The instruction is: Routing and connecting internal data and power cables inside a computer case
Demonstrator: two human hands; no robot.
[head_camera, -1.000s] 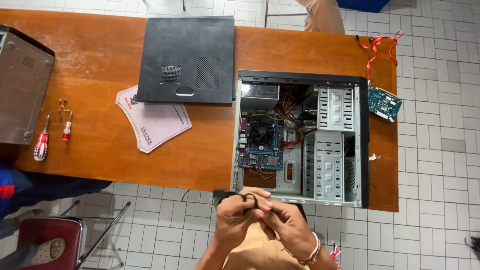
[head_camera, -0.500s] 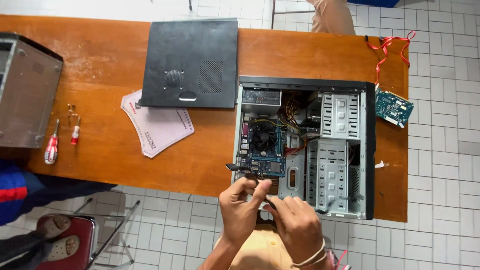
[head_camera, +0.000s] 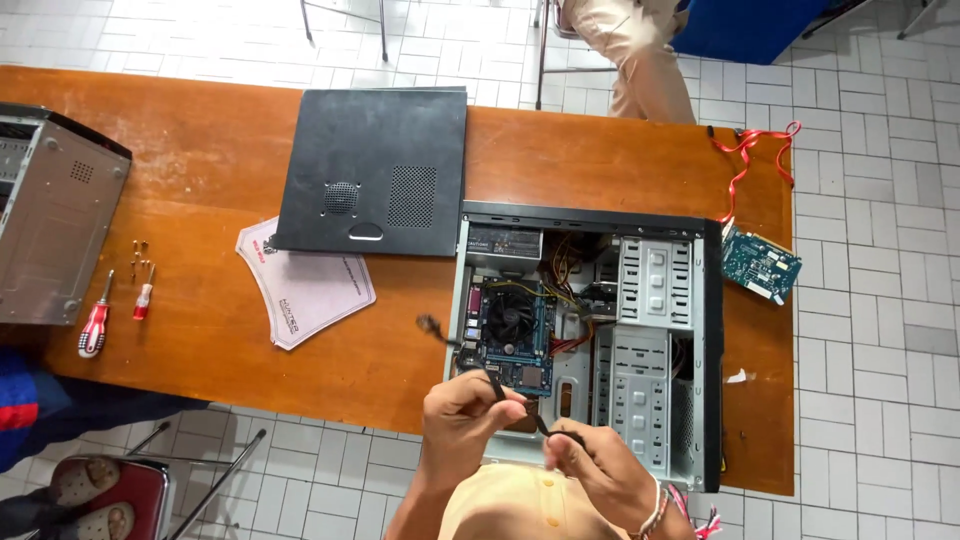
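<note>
Below me, a long orange-brown wooden tabletop [head_camera: 200,150] carries an open black desktop computer case [head_camera: 590,340] lying on its side. Over its near edge, my left hand [head_camera: 462,420] and right hand [head_camera: 590,470] both pinch a thin black cable [head_camera: 490,378].
</note>
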